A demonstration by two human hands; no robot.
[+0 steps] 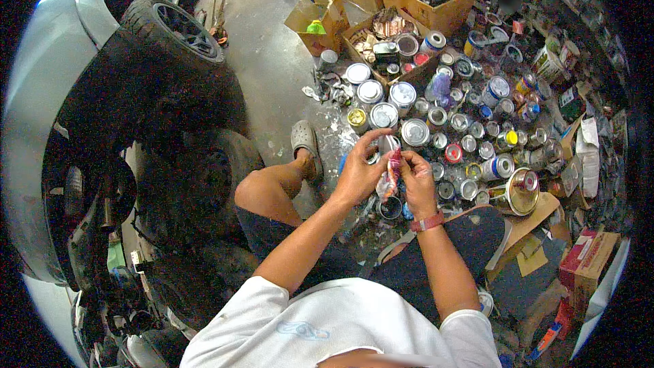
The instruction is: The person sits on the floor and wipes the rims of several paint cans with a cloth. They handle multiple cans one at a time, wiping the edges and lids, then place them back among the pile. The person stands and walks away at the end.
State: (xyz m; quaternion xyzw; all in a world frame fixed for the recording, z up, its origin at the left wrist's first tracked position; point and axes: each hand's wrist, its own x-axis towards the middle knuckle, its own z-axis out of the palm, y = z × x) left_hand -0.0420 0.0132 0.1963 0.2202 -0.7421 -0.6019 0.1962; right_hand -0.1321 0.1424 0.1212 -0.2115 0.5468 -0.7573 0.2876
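In front of my lap, my left hand [363,172] is curled around a small pale round-rimmed thing [387,144], which looks like a can or lid; my fingers hide most of it. My right hand [417,180] pinches a rag [393,167] stained red and pink. The rag lies against the pale thing, between my two hands. Just below it an open dark-mouthed can [390,207] stands on the floor. Beyond my hands are several lidded paint cans, among them one with a white lid [415,132] and one with a yellow top [357,118].
Many cans and jars, including a red-topped one [453,153], crowd the floor to the right. Cardboard boxes [436,15] full of supplies stand behind them. A large tilted can [522,191] sits at right. To the left is a car [51,54] with a loose wheel [178,33].
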